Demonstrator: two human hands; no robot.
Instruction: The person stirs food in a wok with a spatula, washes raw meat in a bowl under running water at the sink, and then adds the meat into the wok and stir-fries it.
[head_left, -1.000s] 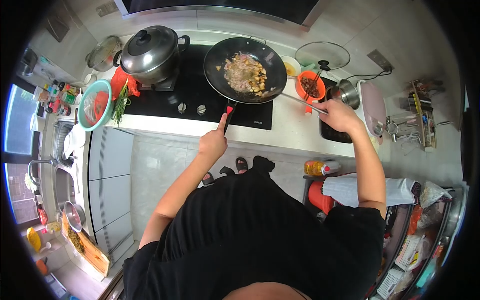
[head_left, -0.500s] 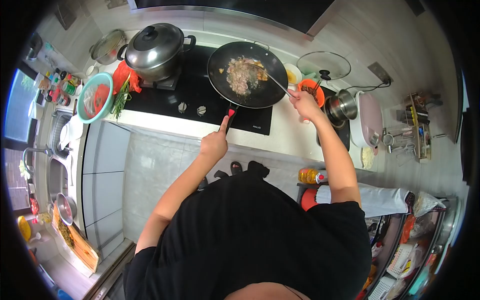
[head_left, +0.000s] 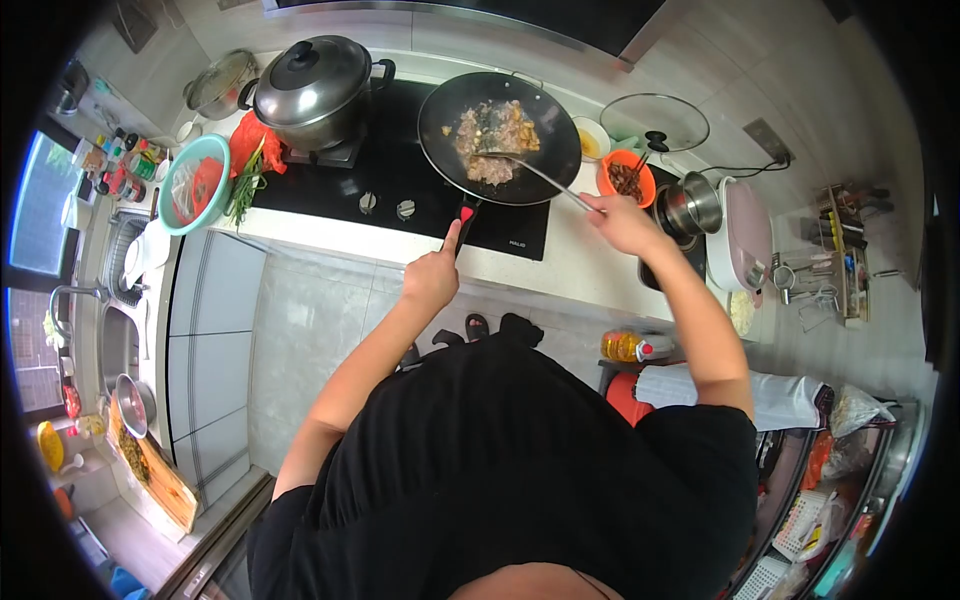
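Note:
A black wok (head_left: 445,160) sits on the black stovetop (head_left: 380,180), with pinkish minced food (head_left: 497,168) and golden bits inside. My left hand (head_left: 433,275) is closed round the wok's black and red handle (head_left: 464,223), the index finger stretched along it. My right hand (head_left: 622,225) grips the end of a long metal spatula (head_left: 555,184), whose head lies in the food near the middle of the wok. Just right of the wok are a white bowl (head_left: 598,132) with yellow contents and an orange bowl (head_left: 645,187) of dark brown pieces.
A lidded steel pot (head_left: 315,95) stands left of the wok. Further left are a red bag (head_left: 253,138), green onions (head_left: 243,190) and a teal basin (head_left: 220,195). At right are a glass lid (head_left: 640,112), steel pots (head_left: 693,205) and a pink-white cooker (head_left: 740,235).
The spatula head has moved down and left through the food, and my right hand has shifted slightly right and down. My left hand remains on the handle.

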